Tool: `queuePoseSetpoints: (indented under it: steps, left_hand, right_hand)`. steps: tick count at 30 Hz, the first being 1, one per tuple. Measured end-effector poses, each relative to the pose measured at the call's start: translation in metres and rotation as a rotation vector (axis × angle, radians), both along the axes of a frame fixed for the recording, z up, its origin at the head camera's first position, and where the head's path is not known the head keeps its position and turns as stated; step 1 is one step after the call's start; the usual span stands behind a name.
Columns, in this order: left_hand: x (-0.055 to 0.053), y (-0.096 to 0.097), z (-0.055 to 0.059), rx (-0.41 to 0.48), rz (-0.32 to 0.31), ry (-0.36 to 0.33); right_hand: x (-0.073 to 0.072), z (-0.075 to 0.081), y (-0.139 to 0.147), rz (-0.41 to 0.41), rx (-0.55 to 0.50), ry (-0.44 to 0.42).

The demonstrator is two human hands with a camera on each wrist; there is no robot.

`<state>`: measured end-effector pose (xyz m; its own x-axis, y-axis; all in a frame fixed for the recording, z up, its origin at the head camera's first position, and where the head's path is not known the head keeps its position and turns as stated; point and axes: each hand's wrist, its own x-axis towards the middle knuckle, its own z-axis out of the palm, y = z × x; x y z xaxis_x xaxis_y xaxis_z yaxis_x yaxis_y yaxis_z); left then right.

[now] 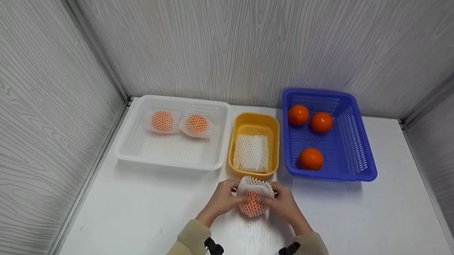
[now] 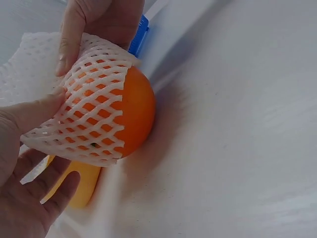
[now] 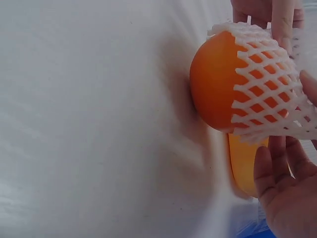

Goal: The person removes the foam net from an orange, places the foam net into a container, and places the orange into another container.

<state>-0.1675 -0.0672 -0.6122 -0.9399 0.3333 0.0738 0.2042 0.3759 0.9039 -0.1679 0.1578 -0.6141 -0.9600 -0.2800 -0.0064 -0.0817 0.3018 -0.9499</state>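
Between both hands is an orange (image 2: 141, 109) inside a white foam fruit net (image 1: 257, 183). My left hand (image 1: 222, 199) grips the net's left side, its thumb pressed on the front. On the opposite side my right hand (image 1: 286, 206) holds the net the same way, thumb on the mesh. In both wrist views the net covers most of the fruit, while one rounded end of the orange bulges bare from the net's edge. The net's other end extends loosely past the fruit, toward the yellow container (image 1: 233, 144).
Folded foam nets (image 1: 251, 152) lie in the yellow container. To its left, a white basket (image 1: 170, 161) holds two netted oranges (image 1: 163, 121). The blue basket (image 1: 344, 154) on the right contains three bare oranges (image 1: 311, 158). Grey wood-grain panels (image 1: 218, 40) enclose the white table (image 1: 128, 217).
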Motion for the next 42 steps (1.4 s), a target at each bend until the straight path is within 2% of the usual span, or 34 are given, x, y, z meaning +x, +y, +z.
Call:
queuePoseSetpoints:
  steps: [6, 13, 17, 20, 22, 24, 25, 27, 30, 38, 42]
  left_hand:
    - [-0.001, 0.001, 0.001, 0.042, 0.005, 0.044]
    - [-0.001, 0.001, 0.001, 0.007, -0.009, -0.007]
    - [-0.001, 0.002, 0.001, 0.002, -0.004, -0.020]
    - [-0.002, 0.002, 0.001, 0.021, 0.021, -0.017]
    - [-0.003, 0.002, 0.001, 0.034, 0.045, -0.012]
    - [-0.003, 0.001, 0.001, 0.042, 0.069, -0.012]
    - [-0.003, 0.001, 0.001, 0.045, 0.079, -0.011]
    - [-0.003, 0.002, 0.000, 0.046, 0.095, -0.008]
    - [-0.002, 0.003, 0.001, 0.046, 0.100, -0.007]
    - [-0.005, 0.003, 0.010, 0.083, 0.124, -0.034]
    - [-0.009, 0.002, 0.020, 0.141, 0.150, 0.000]
  right_hand:
    - [0.001, 0.001, 0.002, 0.043, -0.001, 0.002]
    - [0.000, 0.003, -0.001, -0.038, 0.033, -0.034]
    - [0.001, 0.003, -0.002, -0.044, 0.021, -0.037]
    - [0.005, 0.017, -0.003, 0.002, -0.003, -0.033]
    - [0.006, 0.016, -0.001, 0.043, -0.025, -0.037]
    - [0.007, 0.015, 0.000, 0.083, -0.034, -0.084]
    - [0.007, 0.010, 0.001, 0.098, -0.033, -0.107]
    - [0.006, -0.001, 0.002, 0.111, -0.014, -0.153]
    - [0.009, -0.003, 0.002, 0.118, 0.025, -0.195]
    - [0.012, -0.005, 0.001, 0.108, 0.115, -0.188]
    - [0.013, -0.006, 0.003, 0.110, 0.130, -0.183]
